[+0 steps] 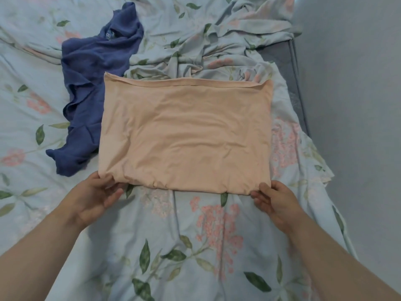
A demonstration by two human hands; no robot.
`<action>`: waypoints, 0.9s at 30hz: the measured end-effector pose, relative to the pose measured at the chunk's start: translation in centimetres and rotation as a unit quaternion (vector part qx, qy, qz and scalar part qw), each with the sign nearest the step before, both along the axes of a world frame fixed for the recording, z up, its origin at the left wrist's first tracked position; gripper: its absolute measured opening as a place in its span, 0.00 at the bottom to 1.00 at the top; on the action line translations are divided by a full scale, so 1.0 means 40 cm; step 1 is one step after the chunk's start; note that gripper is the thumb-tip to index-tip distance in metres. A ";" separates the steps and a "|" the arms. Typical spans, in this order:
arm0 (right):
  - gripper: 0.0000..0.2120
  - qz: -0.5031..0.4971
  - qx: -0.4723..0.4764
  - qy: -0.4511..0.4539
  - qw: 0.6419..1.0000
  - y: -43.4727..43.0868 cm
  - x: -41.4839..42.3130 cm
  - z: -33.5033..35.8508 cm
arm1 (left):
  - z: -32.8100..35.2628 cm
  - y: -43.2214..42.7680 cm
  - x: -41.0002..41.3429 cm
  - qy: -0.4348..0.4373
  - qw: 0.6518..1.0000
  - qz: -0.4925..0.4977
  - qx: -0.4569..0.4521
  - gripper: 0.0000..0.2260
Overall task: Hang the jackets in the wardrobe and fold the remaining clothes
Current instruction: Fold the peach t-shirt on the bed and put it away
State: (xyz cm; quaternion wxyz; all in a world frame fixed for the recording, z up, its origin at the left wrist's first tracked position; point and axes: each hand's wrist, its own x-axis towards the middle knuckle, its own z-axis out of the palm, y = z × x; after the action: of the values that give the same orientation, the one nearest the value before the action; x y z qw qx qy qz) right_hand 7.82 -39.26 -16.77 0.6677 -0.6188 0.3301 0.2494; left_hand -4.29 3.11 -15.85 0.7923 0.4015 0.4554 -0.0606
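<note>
A peach garment [186, 133] lies folded into a flat rectangle in the middle of the bed. My left hand [97, 197] pinches its near left corner, thumb on top. At the near right corner my right hand [275, 199] grips the folded edge in the same way. A crumpled blue garment [91, 83] lies unfolded to the left, and the peach one partly overlaps its right side.
The bed is covered by a pale blue floral sheet [173, 246], bunched into wrinkles at the far right [227, 40]. The dark grey bed frame [288, 68] and a grey floor [355, 127] run along the right side.
</note>
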 end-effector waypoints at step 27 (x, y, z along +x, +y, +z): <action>0.04 -0.038 0.017 0.066 0.997 -0.123 0.009 0.037 | -0.004 0.062 -0.068 0.141 0.974 0.055 0.166 0.06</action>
State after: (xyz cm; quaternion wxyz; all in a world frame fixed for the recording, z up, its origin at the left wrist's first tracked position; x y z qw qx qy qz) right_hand 8.16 -44.17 -15.27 0.6642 -0.5763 0.3927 0.2695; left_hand -7.02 5.57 -16.01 0.6443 0.4891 0.5879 0.0033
